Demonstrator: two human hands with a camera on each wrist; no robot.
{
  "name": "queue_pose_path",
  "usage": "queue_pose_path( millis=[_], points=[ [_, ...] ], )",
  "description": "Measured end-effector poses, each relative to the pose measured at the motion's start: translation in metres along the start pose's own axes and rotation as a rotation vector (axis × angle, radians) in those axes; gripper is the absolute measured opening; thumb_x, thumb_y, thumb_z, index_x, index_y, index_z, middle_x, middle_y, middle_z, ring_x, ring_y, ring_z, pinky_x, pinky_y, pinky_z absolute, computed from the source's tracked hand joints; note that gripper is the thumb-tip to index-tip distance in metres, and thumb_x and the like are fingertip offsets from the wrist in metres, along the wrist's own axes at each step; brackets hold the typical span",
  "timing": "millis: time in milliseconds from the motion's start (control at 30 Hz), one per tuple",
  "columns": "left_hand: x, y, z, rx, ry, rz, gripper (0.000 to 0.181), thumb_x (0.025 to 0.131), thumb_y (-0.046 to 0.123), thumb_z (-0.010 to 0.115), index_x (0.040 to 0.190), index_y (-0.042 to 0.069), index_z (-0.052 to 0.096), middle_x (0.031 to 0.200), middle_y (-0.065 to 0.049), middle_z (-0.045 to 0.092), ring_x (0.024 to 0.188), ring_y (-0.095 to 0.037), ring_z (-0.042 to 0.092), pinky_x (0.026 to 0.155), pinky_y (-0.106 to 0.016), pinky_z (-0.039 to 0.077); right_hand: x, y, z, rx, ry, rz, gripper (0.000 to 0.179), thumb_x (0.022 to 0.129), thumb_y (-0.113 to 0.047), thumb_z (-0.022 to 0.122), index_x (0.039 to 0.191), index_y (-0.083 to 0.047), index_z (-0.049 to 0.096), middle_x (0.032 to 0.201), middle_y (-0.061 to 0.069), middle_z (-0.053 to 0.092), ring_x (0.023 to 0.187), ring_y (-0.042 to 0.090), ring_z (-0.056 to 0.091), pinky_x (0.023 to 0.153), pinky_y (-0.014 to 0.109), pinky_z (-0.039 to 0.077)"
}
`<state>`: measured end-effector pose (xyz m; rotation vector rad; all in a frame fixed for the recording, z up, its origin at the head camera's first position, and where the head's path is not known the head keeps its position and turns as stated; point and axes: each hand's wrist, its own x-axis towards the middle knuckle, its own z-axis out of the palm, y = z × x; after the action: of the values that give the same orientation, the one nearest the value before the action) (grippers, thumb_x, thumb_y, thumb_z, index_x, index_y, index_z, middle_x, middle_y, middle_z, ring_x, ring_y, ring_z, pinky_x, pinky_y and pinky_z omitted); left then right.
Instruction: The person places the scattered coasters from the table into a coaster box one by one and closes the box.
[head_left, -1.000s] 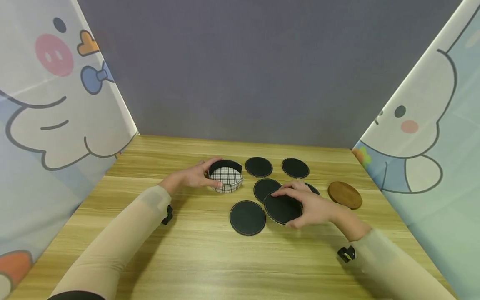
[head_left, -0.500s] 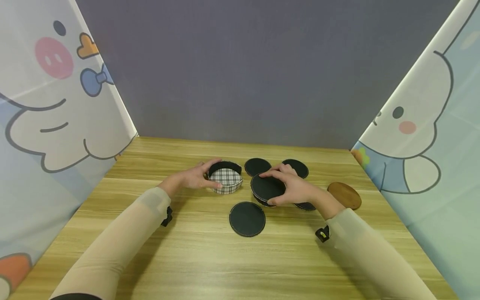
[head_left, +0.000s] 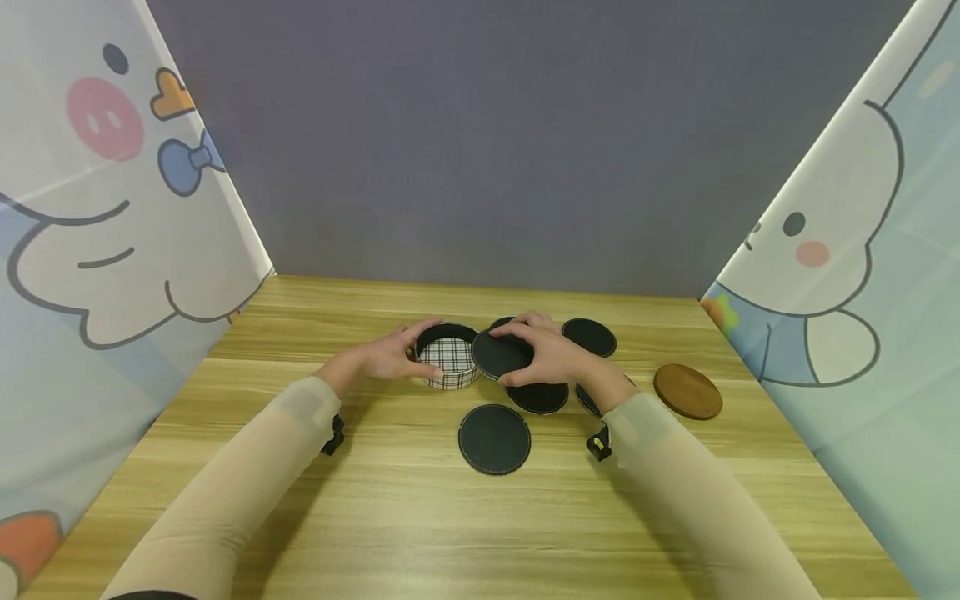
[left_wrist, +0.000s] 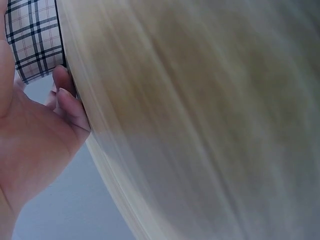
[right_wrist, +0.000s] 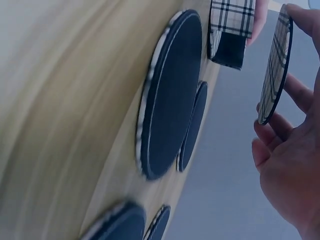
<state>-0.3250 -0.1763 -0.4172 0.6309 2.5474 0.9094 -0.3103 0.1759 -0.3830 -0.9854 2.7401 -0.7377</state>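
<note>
My left hand grips the left side of a round coaster holder, white plaid with a black inner wall, standing on the table. The left wrist view shows its plaid side beside my curled fingers. With thumb and fingers my right hand holds a round black coaster by its edge, raised beside the holder's right rim. Its plaid underside faces the right wrist camera, tilted. Below it lies another black coaster; one behind is mostly hidden by my right hand.
More black coasters lie flat on the wooden table: a front coaster, a back right coaster, and one partly under my right wrist. A brown wooden disc lies at the right. A grey panel stands behind the table.
My right hand has carried the black coaster leftward and back, from over the right-hand coasters to the holder's right rim. My left hand stays on the holder.
</note>
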Motion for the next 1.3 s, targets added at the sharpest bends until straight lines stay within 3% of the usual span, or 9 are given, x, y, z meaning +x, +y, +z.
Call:
queue_pose_path(
  millis=[167,367,700,900,1300],
  points=[
    [0.0,0.0,-0.001,-0.038,0.003,-0.004,0.111,0.095,0.058,0.083,0.178,0.034,0.012,0.169,-0.034,0.025,0.158,-0.054,0.028,0.126,-0.077,0.023,0.019,-0.007,0.007,-0.018,0.001,0.006,0.079,0.089,-0.053,0.085,0.16,-0.033,0.057,0.16,0.01,0.045,0.15,0.038,0.036,0.118,0.066,0.033],
    [0.0,-0.002,-0.001,-0.038,-0.008,0.001,0.112,0.095,0.06,0.083,0.178,0.034,0.012,0.168,-0.032,0.028,0.156,-0.051,0.03,0.125,-0.076,0.027,0.039,-0.016,0.018,-0.025,-0.02,0.012,0.079,0.09,-0.056,0.084,0.161,-0.033,0.056,0.163,0.011,0.045,0.154,0.038,0.035,0.124,0.066,0.028],
    [-0.002,-0.001,-0.001,-0.065,-0.03,0.011,0.112,0.096,0.059,0.082,0.178,0.031,0.011,0.157,-0.027,0.033,0.136,-0.043,0.049,0.116,-0.063,0.043,0.063,-0.025,0.031,-0.049,-0.047,0.016,0.078,0.092,-0.058,0.082,0.161,-0.031,0.057,0.169,0.012,0.042,0.159,0.037,0.031,0.129,0.066,0.024],
    [-0.003,0.0,-0.002,-0.072,-0.035,-0.005,0.112,0.096,0.059,0.082,0.178,0.032,0.011,0.158,-0.028,0.032,0.136,-0.043,0.05,0.116,-0.063,0.043,0.07,-0.029,0.032,-0.016,-0.061,0.02,0.078,0.092,-0.056,0.084,0.161,-0.029,0.058,0.17,0.011,0.041,0.16,0.037,0.03,0.128,0.066,0.026],
    [-0.002,-0.002,-0.002,-0.066,-0.035,0.008,0.111,0.097,0.059,0.081,0.178,0.031,0.01,0.164,-0.029,0.027,0.146,-0.046,0.04,0.12,-0.065,0.04,0.073,-0.032,0.036,-0.007,-0.074,0.009,0.078,0.094,-0.058,0.083,0.161,-0.028,0.057,0.172,0.008,0.04,0.16,0.035,0.031,0.129,0.066,0.025]
  ],
)
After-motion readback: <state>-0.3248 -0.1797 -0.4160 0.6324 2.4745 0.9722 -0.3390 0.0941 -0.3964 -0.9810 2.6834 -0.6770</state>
